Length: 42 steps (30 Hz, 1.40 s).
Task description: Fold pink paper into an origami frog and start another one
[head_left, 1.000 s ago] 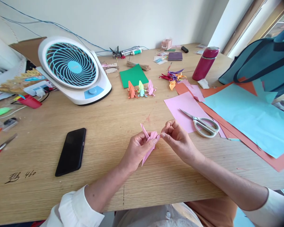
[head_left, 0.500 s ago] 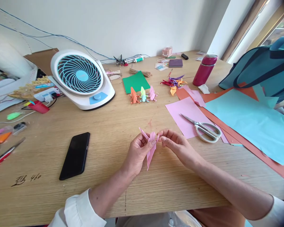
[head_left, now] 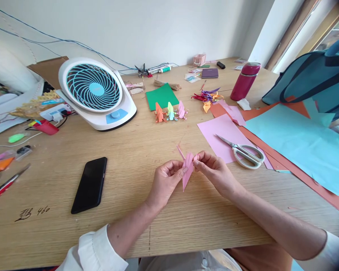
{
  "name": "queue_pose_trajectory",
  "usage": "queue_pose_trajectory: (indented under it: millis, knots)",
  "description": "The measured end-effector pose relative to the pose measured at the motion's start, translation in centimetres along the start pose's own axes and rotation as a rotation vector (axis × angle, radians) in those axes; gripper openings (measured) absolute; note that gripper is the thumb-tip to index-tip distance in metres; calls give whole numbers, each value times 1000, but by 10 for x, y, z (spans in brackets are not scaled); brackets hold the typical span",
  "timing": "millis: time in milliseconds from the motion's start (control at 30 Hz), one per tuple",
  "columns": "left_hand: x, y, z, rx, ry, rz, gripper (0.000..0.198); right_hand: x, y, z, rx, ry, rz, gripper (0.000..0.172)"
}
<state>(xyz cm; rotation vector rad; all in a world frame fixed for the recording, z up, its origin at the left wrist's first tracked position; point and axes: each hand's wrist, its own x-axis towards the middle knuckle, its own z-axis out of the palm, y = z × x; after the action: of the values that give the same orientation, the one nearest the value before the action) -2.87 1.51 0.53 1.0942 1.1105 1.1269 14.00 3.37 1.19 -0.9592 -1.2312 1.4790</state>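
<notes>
A folded pink origami paper [head_left: 188,174] is held above the table between both hands. My left hand [head_left: 165,180] pinches its left side with thumb and fingers, and one thin pointed strip sticks up past those fingers. On the other side my right hand [head_left: 214,171] has thumb and forefinger closed on a small flap near the top. The lower end of the paper narrows to a point. Beyond the hands stand three small folded paper figures: an orange one [head_left: 159,113], a green one [head_left: 171,111] and a pink one [head_left: 182,110].
Scissors [head_left: 244,151] lie on a pink sheet [head_left: 214,131] to the right, beside a large light-blue sheet [head_left: 299,143]. A black phone [head_left: 89,185] lies left, below a white fan [head_left: 94,94]. A red bottle [head_left: 245,81] and blue bag [head_left: 307,75] stand at the back right.
The paper has moved slightly right and up and turned a little. My right thumb and forefinger now pinch its upper right flap; before, the fingers were looser there.
</notes>
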Motion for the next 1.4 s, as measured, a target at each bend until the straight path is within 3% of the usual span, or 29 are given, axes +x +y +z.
queue_pose_trajectory:
  millis: [367, 500, 700, 767, 867, 1033, 1167, 1400]
  knots:
    - [1, -5, -1, 58, -15, 96, 21, 2, 5, 5, 100, -103, 87, 31]
    - [0, -4, 0, 91, 55, 151, 26, 1, 1, 5, 62, -146, 87, 30]
    - [-2, -2, 2, 131, -9, 206, 27, 0, -2, 3, -8, -118, 96, 35]
    - [-2, 1, 0, 124, 18, 246, 27, 0, -1, 1, -61, -122, 67, 37]
    - [0, 11, -8, 294, 118, 382, 26, 1, 1, -2, -159, -144, 8, 42]
    - [5, 20, -15, 635, 6, 558, 7, -3, 1, -1, -271, -141, -61, 40]
    - [5, 17, -12, 654, 16, 497, 13, -7, -3, 4, -351, -136, -62, 36]
    - [5, 18, -10, 548, -18, 304, 10, -6, 3, 2, -294, -151, -78, 29]
